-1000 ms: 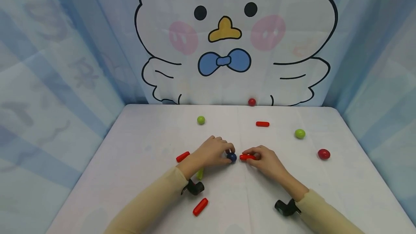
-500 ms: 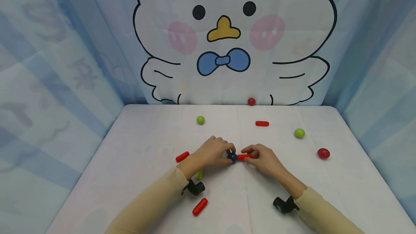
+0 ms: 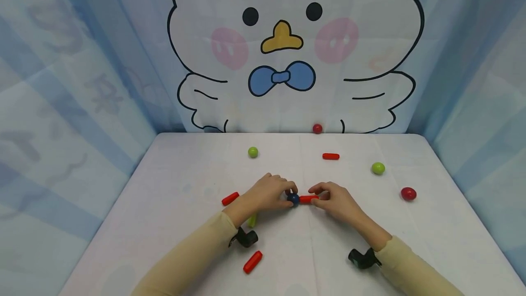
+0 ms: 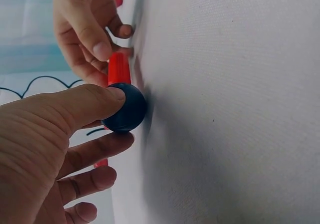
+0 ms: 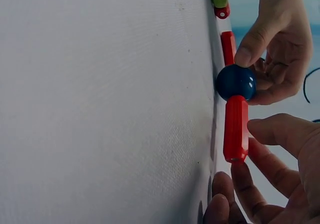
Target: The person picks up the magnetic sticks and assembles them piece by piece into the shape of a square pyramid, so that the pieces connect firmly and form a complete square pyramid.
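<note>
My left hand (image 3: 270,192) pinches a dark blue ball (image 4: 126,109) between thumb and fingers, just above or on the white table. A short red rod (image 5: 236,129) meets the ball end-on, pointing right in the head view. Around the rod's free end is my right hand (image 3: 338,201), thumb and fingers spread loosely beside it. In the right wrist view the thumb tip is close against the rod; whether it touches is unclear. Part of a green rod (image 3: 252,220) shows below my left wrist.
Red rods (image 3: 252,262) lie at the near left, beside my left wrist and at the back. Green balls (image 3: 378,168) and red balls (image 3: 408,194) are spread over the far and right side. A printed cloth (image 3: 283,104) stands behind the white table (image 3: 185,172).
My right hand has brought the red rod left until it meets the blue ball. Since then it has shifted slightly right, its fingers looser around the rod. The left hand keeps its place.
</note>
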Demonstrator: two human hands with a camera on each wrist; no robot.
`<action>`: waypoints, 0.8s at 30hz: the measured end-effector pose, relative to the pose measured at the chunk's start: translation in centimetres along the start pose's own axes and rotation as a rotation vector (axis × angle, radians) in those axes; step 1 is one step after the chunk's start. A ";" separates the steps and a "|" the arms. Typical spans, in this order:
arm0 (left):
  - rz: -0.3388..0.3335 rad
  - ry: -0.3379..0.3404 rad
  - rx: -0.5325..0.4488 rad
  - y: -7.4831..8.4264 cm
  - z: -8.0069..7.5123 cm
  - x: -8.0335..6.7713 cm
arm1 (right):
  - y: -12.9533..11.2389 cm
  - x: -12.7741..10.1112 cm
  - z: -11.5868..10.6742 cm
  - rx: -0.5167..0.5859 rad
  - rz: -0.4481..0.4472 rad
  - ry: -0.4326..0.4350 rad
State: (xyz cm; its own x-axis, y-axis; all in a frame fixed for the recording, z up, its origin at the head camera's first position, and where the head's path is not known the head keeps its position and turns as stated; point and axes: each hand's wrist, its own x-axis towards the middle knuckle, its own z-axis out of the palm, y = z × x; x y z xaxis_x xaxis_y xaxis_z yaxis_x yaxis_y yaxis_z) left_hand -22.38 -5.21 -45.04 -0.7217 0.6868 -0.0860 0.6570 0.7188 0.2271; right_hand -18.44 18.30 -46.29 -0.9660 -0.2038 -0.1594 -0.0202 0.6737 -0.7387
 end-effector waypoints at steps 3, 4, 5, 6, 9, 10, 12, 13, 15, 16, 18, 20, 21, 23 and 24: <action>-0.002 -0.005 0.001 0.0 0.1 0.1 | 0.2 -0.2 -0.3 -0.002 0.010 0.011; -0.003 -0.007 0.004 0.0 0.2 0.1 | 0.3 -0.3 -0.4 -0.004 0.014 0.017; -0.004 -0.010 0.006 0.0 0.2 0.1 | 0.4 -0.4 -0.5 -0.006 0.020 0.023; -0.007 -0.013 0.008 0.1 0.2 0.1 | 0.4 -0.4 -0.6 -0.009 0.023 0.027; -0.021 -0.021 0.006 0.2 0.2 0.1 | 0.6 -0.6 -1.1 -0.031 0.024 0.042; -0.026 -0.022 0.003 0.2 0.2 0.1 | 0.7 -0.7 -1.3 -0.042 0.024 0.050; -0.034 -0.021 0.002 0.3 0.2 0.0 | 0.9 -0.8 -1.6 -0.072 0.013 0.069; -0.038 -0.020 0.001 0.3 0.2 0.0 | 1.0 -0.9 -1.8 -0.092 0.007 0.081; -0.045 -0.016 -0.002 0.4 0.1 -0.1 | 1.3 -1.1 -2.2 -0.151 -0.005 0.112; -0.047 -0.014 -0.004 0.4 0.1 -0.1 | 1.5 -1.2 -2.4 -0.184 -0.011 0.129; -0.047 -0.010 -0.009 0.4 0.2 -0.2 | 2.0 -1.4 -2.9 -0.247 -0.022 0.164; -0.043 -0.006 -0.013 0.4 0.3 -0.1 | 2.5 -1.6 -3.5 -0.308 -0.030 0.201; -0.040 -0.003 -0.013 0.3 0.3 -0.1 | 2.8 -1.8 -3.9 -0.329 -0.033 0.217; -0.032 0.001 -0.013 0.3 0.4 0.0 | 3.4 -2.0 -4.6 -0.366 -0.039 0.247; -0.030 0.002 -0.013 0.3 0.4 0.0 | 3.6 -2.2 -5.0 -0.386 -0.042 0.262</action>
State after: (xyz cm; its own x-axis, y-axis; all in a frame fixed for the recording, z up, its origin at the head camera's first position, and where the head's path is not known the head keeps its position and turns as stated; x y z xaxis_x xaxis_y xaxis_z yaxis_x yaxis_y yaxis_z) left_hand -22.08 -4.92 -45.38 -0.7416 0.6647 -0.0906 0.6321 0.7376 0.2373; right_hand -17.71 24.73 -45.34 -0.9939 -0.0836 0.0724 -0.1069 0.8940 -0.4352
